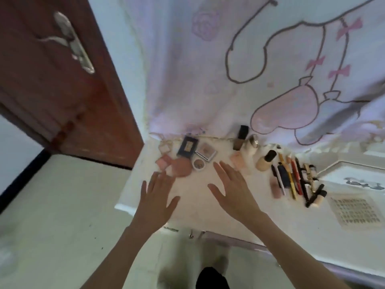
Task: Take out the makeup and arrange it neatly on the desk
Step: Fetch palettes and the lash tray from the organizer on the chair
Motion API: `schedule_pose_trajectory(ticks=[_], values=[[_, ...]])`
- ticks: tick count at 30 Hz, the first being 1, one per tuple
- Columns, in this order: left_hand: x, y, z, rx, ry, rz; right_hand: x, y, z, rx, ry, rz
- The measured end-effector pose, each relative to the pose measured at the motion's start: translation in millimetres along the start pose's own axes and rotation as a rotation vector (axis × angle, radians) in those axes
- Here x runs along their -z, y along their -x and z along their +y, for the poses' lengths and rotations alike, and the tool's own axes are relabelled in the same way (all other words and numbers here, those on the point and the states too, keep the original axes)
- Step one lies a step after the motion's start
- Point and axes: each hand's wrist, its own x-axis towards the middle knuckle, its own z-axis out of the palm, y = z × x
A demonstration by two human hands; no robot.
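Note:
Makeup lies spread along the back of the white desk (198,197). At the left are a dark blue palette (187,147), a clear square compact (205,151), a small round pot (199,164), a round pink puff (181,167) and pink blush squares (164,162). Further right stand a brown bottle with a black cap (240,138), a silver-topped jar (252,143) and a beige foundation bottle (265,160). A row of pencils and brushes (291,177) lies at the right. My left hand (157,200) and my right hand (232,188) hover flat over the desk, fingers spread, holding nothing.
A pink and white cartoon-print cloth (239,69) hangs behind the desk. A brown door with a metal handle (73,42) stands at the left. A perforated beige mat (357,211) lies on the desk's right side. The pale floor (52,205) lies below the desk's left edge.

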Motion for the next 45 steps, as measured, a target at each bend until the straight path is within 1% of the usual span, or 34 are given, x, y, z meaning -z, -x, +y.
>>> schedule_pose_trajectory(ticks=[3, 6, 7, 8, 9, 15, 17, 22, 26, 30, 33, 37, 41, 43, 45], values=[[27, 60, -66, 0.155, 0.028, 0.095, -31, -17, -72, 0.198, 0.079, -0.059], [50, 123, -126, 0.384, -0.012, 0.144, -62, -30, -145, 0.359, 0.094, -0.163], [58, 153, -148, 0.490, -0.020, 0.186, -77, -33, -179, 0.435, 0.095, -0.202], [64, 171, -162, 0.552, -0.029, 0.217, -87, -36, -200, 0.486, 0.093, -0.219], [68, 182, -169, 0.589, -0.028, 0.236, -92, -38, -215, 0.519, 0.090, -0.222], [91, 302, -223, 1.020, -0.008, 0.424, -151, -37, -372, 0.913, 0.059, -0.377], [89, 333, -234, 1.154, 0.013, 0.445, -170, -33, -415, 1.024, 0.076, -0.430], [84, 392, -265, 1.492, 0.040, 0.489, -221, -20, -519, 1.278, 0.084, -0.588], [87, 428, -271, 1.703, 0.081, 0.608, -253, 6, -592, 1.469, 0.060, -0.736], [88, 474, -268, 1.948, 0.047, 0.627, -281, 57, -664, 1.705, 0.084, -0.819], [83, 515, -258, 2.107, 0.054, 0.712, -300, 112, -709, 1.889, 0.080, -0.876], [63, 568, -246, 2.292, 0.095, 0.812, -326, 194, -753, 2.093, 0.101, -0.916], [39, 625, -246, 2.438, 0.155, 0.858, -356, 284, -786, 2.237, 0.120, -0.990], [26, 665, -249, 2.496, 0.176, 0.859, -371, 333, -802, 2.298, 0.121, -1.012], [15, 714, -253, 2.540, 0.195, 0.901, -386, 386, -821, 2.340, 0.119, -1.034]])
